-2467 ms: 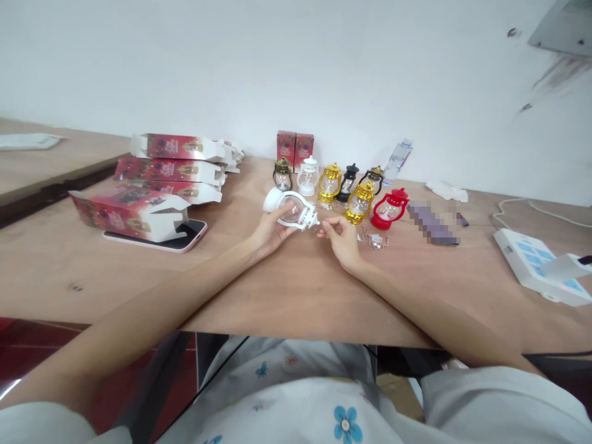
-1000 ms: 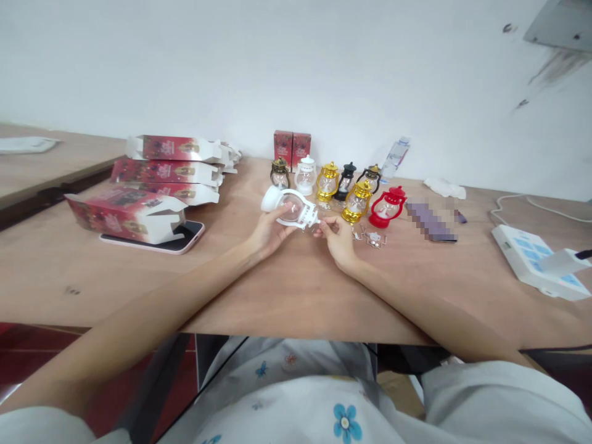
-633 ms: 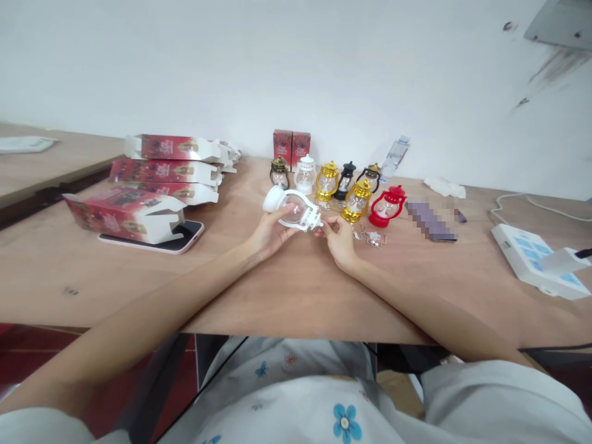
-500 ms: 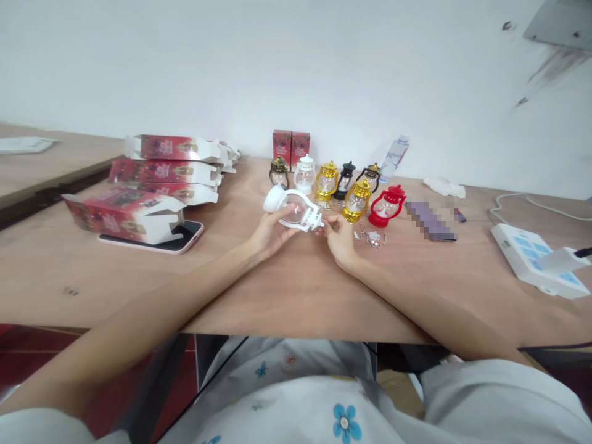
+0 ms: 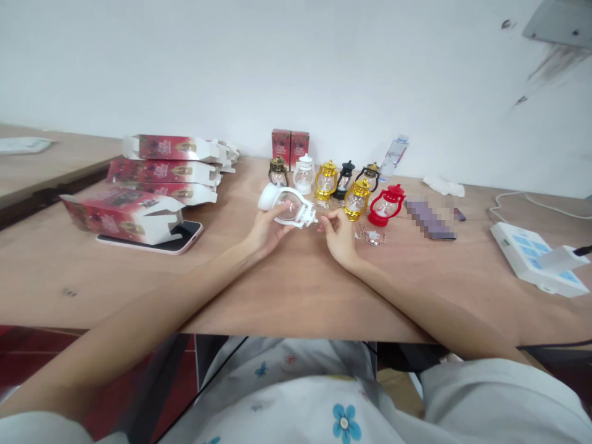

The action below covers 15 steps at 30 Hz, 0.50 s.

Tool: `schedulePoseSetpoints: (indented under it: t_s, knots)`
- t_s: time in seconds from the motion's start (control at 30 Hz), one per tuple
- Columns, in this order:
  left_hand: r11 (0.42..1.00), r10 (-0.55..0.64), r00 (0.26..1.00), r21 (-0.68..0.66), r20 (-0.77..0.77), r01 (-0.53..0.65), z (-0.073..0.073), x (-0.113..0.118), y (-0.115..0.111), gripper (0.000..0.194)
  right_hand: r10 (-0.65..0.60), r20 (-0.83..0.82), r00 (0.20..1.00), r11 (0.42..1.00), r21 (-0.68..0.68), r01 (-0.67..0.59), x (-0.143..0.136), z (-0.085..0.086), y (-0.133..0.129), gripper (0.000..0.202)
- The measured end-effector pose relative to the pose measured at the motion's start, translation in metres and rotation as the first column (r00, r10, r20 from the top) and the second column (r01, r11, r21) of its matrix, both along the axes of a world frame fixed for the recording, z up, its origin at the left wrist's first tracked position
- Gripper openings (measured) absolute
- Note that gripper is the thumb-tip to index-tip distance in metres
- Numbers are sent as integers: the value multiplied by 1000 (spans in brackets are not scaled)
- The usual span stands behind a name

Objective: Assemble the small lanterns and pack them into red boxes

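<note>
A small white lantern [image 5: 302, 214] with a clear globe lies tilted on its side in my left hand [image 5: 264, 235], its base to the left and its top to the right. My left thumb presses on the globe. Just right of the lantern's top, my right hand [image 5: 341, 242] is closed in a pinch, and whatever its fingertips hold is too small to make out. Beside that hand, several thin wire pieces [image 5: 372, 238] lie on the table. Behind it stand a gold lantern [image 5: 356, 200] and a red lantern [image 5: 386, 205].
More lanterns stand at the back, among them a white one [image 5: 304, 174] and a black one [image 5: 345, 180], before two red boxes [image 5: 290, 147]. Open cartons [image 5: 161, 171] and a phone [image 5: 187, 237] lie left. A power strip [image 5: 531, 256] and a plastic bottle [image 5: 394, 157] are right.
My left hand has drawn the white lantern slightly left. A small gap now shows between its top and my right fingertips, which stay pinched.
</note>
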<state>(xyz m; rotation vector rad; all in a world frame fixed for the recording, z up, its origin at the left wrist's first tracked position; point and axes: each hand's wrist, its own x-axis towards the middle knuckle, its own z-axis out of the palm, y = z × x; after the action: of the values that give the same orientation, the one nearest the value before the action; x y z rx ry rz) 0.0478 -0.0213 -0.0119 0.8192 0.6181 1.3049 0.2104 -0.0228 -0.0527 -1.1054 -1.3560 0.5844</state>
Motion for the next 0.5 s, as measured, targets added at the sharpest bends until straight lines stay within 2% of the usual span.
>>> schedulePoseSetpoints:
  t_s: [0.5]
  knots:
    - [997,-73,997,-5,3,73,1,1,-3,23,30,61,998,999,-26,-28,2,-2,4,12]
